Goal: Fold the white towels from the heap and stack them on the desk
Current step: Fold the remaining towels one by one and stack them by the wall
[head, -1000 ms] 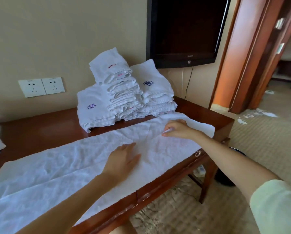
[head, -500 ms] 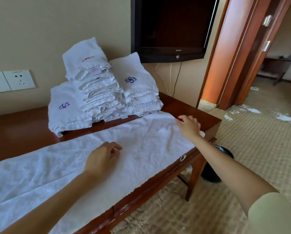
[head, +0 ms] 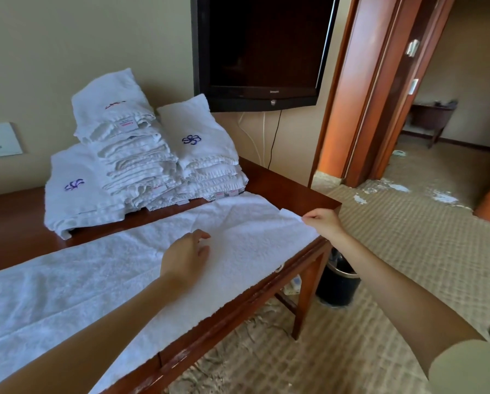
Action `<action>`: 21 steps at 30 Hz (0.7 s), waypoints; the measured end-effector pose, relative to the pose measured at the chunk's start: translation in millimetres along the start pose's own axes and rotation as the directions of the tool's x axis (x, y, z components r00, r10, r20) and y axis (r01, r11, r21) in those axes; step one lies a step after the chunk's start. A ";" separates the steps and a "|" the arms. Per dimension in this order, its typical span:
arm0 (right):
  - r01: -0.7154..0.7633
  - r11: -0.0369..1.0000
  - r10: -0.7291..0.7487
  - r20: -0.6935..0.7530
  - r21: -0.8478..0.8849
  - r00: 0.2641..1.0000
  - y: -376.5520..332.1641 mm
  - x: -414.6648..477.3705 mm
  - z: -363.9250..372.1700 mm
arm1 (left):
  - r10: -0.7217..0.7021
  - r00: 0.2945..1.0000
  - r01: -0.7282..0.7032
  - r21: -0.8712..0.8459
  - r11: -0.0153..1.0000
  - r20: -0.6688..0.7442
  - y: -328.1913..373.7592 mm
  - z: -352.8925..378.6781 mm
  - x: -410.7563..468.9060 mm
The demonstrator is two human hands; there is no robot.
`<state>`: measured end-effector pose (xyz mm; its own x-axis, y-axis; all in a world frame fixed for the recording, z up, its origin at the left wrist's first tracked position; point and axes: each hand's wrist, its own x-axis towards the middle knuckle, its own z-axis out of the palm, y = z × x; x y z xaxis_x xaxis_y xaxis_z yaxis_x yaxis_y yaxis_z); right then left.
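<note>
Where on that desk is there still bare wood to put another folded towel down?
Bare wood of the desk shows left of the folded stacks, between the wall and the spread towel, and at the far right corner behind the right hand. The middle back is crowded with stacks; the spread towel covers the front.

The long white towel (head: 110, 280) lay flat and a bit crinkly along the front of the brown desk (head: 283, 180). It ran to the desk's right end, where my right hand (head: 320, 223) pinched its far corner and held it up a little, and my left hand (head: 185, 257) sat on its middle. Behind it, by the wall, the folded towels (head: 141, 169) stood in three piles that touched, the middle one tallest, with small blue or red stitched marks on the top ones.
</note>
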<state>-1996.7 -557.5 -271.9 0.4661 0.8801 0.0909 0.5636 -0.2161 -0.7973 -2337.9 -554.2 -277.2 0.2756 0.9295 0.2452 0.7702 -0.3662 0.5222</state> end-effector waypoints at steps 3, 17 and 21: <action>0.000 0.999 0.000 0.006 -0.052 1.000 5.7 0.9 4.6 | 0.119 0.993 -0.118 0.170 0.978 0.003 -1.6 2.8 -1.7; 0.265 0.731 -0.032 0.357 -0.629 0.934 -30.0 5.9 56.9 | 0.338 0.825 -0.437 0.132 0.890 0.453 -21.1 -3.0 5.8; 0.162 0.679 0.034 0.252 -0.716 0.967 -53.6 20.6 56.7 | 0.181 0.887 -0.298 0.226 0.927 0.425 -42.9 -16.6 17.1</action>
<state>-2056.0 -503.8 -261.1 0.2984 0.9502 -0.0894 0.9466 -0.3066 -0.1000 -2375.8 -523.4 -281.9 0.6286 0.7769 -0.0355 0.7623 -0.6064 0.2263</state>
